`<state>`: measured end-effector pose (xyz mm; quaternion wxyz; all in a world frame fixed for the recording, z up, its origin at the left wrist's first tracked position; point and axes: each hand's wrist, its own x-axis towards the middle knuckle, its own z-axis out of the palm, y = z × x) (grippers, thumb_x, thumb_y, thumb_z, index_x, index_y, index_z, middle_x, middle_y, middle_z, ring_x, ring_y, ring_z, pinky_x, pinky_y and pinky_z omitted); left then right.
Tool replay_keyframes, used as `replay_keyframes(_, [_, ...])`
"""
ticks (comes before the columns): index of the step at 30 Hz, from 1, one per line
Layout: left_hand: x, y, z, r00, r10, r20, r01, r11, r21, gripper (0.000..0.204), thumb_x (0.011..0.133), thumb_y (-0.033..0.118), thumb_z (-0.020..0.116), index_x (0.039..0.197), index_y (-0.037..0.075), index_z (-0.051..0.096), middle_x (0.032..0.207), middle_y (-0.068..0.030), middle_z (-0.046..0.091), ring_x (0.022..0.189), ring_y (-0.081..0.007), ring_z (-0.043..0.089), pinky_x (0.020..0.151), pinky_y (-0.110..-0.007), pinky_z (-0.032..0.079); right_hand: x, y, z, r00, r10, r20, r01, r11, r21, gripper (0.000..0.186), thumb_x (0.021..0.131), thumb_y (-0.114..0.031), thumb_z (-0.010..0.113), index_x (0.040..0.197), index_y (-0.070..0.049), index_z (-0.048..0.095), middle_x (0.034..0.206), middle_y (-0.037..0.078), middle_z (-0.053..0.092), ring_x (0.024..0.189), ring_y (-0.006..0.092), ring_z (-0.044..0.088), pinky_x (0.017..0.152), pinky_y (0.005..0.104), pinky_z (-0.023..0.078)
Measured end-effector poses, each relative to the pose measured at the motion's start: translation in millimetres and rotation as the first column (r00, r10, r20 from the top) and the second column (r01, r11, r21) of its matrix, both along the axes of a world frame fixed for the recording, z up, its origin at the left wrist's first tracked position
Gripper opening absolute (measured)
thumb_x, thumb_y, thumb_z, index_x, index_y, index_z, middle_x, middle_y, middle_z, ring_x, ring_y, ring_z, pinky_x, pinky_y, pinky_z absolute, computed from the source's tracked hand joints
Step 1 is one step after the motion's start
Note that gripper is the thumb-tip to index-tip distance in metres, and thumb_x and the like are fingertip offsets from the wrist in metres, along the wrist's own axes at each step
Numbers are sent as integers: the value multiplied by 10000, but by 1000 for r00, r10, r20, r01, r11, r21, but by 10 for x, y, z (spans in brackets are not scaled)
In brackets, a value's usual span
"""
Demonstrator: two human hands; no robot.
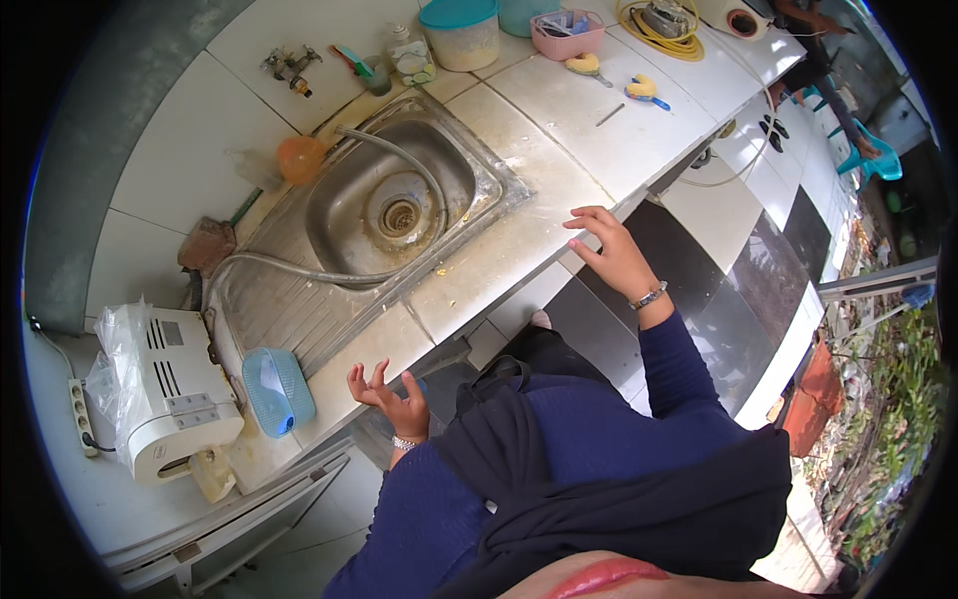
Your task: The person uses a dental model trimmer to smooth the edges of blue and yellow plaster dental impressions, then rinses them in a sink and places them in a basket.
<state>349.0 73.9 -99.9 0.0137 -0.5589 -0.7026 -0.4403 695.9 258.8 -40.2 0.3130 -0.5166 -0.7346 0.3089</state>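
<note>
My left hand [389, 399] is held up near the counter's front edge, fingers spread and bent, with nothing in it. A light blue perforated plastic basket [279, 394] stands on the counter to its left, with something white and blue inside. My right hand [614, 255] hovers by the front edge of the white tiled counter [529, 240], thumb and fingers apart, holding nothing. Between and beyond my hands is a stained steel sink [324, 235] with a grey hose [299, 272] running across it and its ribbed drainboard. Two yellow dental impressions in trays [644, 90] lie farther back, one with a blue handle.
A white machine [185, 384] partly covered by a plastic bag stands at left. An orange bowl [299, 160] and a wall tap [290, 70] are behind the sink. Farther right are a teal-lidded bucket [461, 45], a pink basket [567, 35] and a coiled yellow hose [679, 45].
</note>
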Motion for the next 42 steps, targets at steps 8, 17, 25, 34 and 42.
replay_keyframes(8, [219, 281, -2, 997, -67, 34, 65, 997, 39, 427, 805, 64, 641, 1206, 68, 497, 1422, -186, 229, 1361, -368, 232, 1101, -507, 217, 616, 45, 71, 945, -298, 136, 261, 936, 235, 242, 855, -173, 677, 1082, -90, 674, 1243, 95, 569, 1176, 289, 512, 1012, 381, 407])
replay_keyframes(17, [845, 1263, 124, 993, -108, -44, 111, 990, 83, 453, 785, 55, 664, 1199, 42, 480, 1439, -190, 233, 1364, -355, 232, 1111, -476, 216, 1511, 856, -45, 847, -472, 245, 415, 875, 251, 222, 845, -193, 686, 1061, -143, 685, 1233, 37, 583, 1161, 273, 515, 970, 394, 406])
replay_keyframes(25, [1988, 2305, 197, 999, 16, 34, -19, 997, 81, 437, 802, 62, 659, 1199, 32, 477, 1425, -188, 249, 1350, -341, 248, 1113, -464, 213, 1854, 2361, -130, 824, -237, 514, 29, 925, 379, 212, 808, -211, 707, 1020, -219, 704, 1295, -3, 521, 1271, 216, 412, 1017, 541, 232])
replay_keyframes(34, [2855, 2763, 282, 999, 4, 50, -2, 999, -35, 445, 790, 70, 677, 1192, 53, 488, 1414, -181, 266, 1325, -334, 287, 1108, -468, 234, 1545, 3645, -383, 740, -365, 564, 86, 884, 459, 78, 759, -168, 665, 778, -131, 731, 1361, 37, 479, 1323, 281, 338, 1029, 625, 177])
replay_keyframes(42, [2924, 3074, 382, 987, 159, 38, -157, 986, -54, 480, 797, 82, 673, 1232, 78, 471, 1411, -161, 232, 1302, -301, 309, 1066, -449, 278, 1377, 3927, -708, 765, -309, 565, 132, 934, 332, 118, 783, -143, 625, 835, -77, 707, 1095, 57, 530, 1139, 252, 452, 1035, 596, 236])
